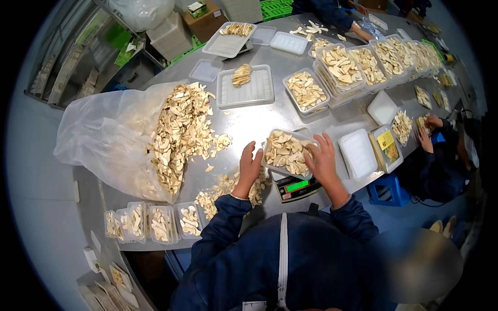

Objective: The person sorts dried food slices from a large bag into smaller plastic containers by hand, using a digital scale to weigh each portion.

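A clear plastic tray heaped with dried mushroom slices [287, 152] rests on a digital scale [297, 188] with a lit green display. My left hand [249, 165] is at the tray's left side, thumb and fingers apart, with nothing in it; whether it touches the rim is unclear. On the right, my right hand [323, 159] has its fingers spread, thumb and fingertips over the slices at the tray's right edge. Loose slices and crumbs [218, 190] lie left of the scale. Farther left, a large plastic bag [113, 132] spills a heap of slices [181, 128] onto the metal table.
Filled trays [306, 91] stand in stacks at the back right, small filled packs [161, 223] at the front left. White trays [358, 153] and a labelled pack [389, 145] lie to the right. Co-workers' hands [426, 138] are at the far right and beyond the stacks.
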The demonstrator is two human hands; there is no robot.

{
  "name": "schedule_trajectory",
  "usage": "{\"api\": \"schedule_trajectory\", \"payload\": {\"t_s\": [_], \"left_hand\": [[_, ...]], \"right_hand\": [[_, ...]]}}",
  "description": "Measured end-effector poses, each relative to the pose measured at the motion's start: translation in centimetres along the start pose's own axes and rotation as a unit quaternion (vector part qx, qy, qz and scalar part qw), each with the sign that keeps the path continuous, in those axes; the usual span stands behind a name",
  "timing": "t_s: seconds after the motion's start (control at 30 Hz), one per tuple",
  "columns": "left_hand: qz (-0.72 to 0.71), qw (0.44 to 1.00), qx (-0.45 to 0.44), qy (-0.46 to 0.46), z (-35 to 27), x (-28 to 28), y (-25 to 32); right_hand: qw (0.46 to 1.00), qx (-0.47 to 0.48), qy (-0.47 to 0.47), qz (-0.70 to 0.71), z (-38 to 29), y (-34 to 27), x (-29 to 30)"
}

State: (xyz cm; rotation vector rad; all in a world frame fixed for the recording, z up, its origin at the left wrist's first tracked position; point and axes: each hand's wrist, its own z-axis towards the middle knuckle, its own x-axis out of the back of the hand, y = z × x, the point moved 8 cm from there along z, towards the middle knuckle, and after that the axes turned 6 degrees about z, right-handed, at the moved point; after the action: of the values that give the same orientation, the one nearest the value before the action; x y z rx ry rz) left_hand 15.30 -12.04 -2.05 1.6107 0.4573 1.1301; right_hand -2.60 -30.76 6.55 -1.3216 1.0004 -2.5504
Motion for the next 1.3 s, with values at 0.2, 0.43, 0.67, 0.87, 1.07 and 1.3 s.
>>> {"api": "schedule_trajectory", "payload": {"t_s": [0.2, 0.43, 0.67, 0.87, 1.07, 1.3], "left_hand": [[-0.002, 1.000, 0.004, -0.007, 0.5, -0.2, -0.6], [-0.005, 0.999, 0.041, -0.029, 0.9, -0.2, -0.6], [-0.012, 0.999, 0.048, -0.019, 0.8, 0.3, -0.5], [-0.016, 0.999, 0.050, -0.015, 0.7, 0.0, -0.7], [-0.037, 0.997, 0.067, -0.010, 0.3, 0.4, -1.1], [-0.054, 0.997, 0.059, 0.000, 0.0, 1.7, -1.5]], "right_hand": [[1.000, -0.010, -0.008, -0.009, 0.7, -0.3, 0.4], [0.999, -0.023, 0.035, 0.027, 0.4, 1.5, 0.7], [0.982, -0.134, 0.112, 0.075, -1.5, 5.4, 2.4], [0.972, -0.184, 0.101, 0.108, -3.4, 6.4, 2.0], [0.984, -0.115, 0.065, 0.119, -0.8, 4.3, 2.6], [0.977, -0.128, -0.097, 0.143, 3.3, 1.5, 1.2]]}}
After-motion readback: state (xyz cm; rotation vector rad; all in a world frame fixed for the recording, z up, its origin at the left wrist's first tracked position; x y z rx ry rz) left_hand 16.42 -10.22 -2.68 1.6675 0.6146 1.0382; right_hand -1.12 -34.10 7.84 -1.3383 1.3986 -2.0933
